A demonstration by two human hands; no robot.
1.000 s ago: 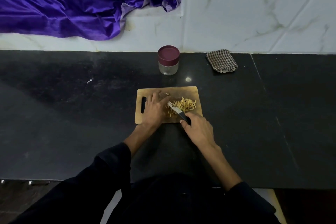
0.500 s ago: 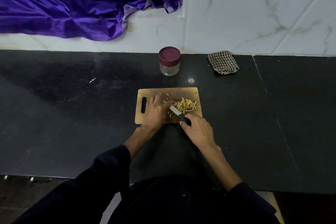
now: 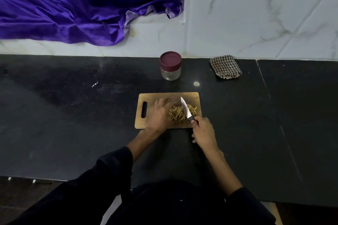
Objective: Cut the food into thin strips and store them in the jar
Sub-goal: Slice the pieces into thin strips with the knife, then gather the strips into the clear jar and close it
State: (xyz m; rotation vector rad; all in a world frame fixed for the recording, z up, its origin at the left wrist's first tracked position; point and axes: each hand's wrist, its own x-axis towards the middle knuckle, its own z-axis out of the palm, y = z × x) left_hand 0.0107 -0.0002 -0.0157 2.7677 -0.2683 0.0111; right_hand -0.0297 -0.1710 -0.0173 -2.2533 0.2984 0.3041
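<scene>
While the right hand [image 3: 204, 131] grips the knife [image 3: 186, 110] over the strips [image 3: 176, 114] at frame centre, the left hand [image 3: 159, 113] rests flat on the cutting board [image 3: 192, 97]; the lidded jar [image 3: 170, 65] stands above it on the table [image 3: 73, 115].

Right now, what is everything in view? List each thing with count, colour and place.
board: one, light wood, centre of the counter, handle slot at its left end.
strips: one pile, pale yellow, on the board's right half.
scrap: one, brownish, on the board beyond the left hand.
knife: one, silver blade and dark handle, over the strips, tip pointing away.
jar: one, clear with maroon lid on, behind the board.
cloth: one, brown check, folded, back right by the wall.
drape: one, purple, upper left.
counter: one, black.
wall: white marbled tiles.
left hand: flat on the board beside the strips.
right hand: grips the knife handle.
</scene>
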